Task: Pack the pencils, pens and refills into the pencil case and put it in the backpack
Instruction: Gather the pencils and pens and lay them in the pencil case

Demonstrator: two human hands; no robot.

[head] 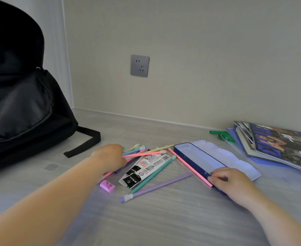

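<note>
A blue pencil case (197, 157) lies open and empty on the pale desk, its lid (222, 153) folded back to the right. My right hand (229, 181) grips the case's near end. My left hand (109, 155) is closed around a bunch of pastel pencils (142, 153) at the middle of the desk. Two refill packs (144, 168) lie beside them, with a teal pencil (155, 173), a purple pencil (156, 187) and a pink pencil (188, 166) loose nearby. The black backpack (20, 105) stands at the left.
A pink sharpener (107, 186) sits near my left forearm. Magazines and a folder (277, 144) are stacked at the right, green pieces (223, 134) beside them. The backpack's strap (85, 141) trails onto the desk. A wall with a socket (139, 65) closes the back.
</note>
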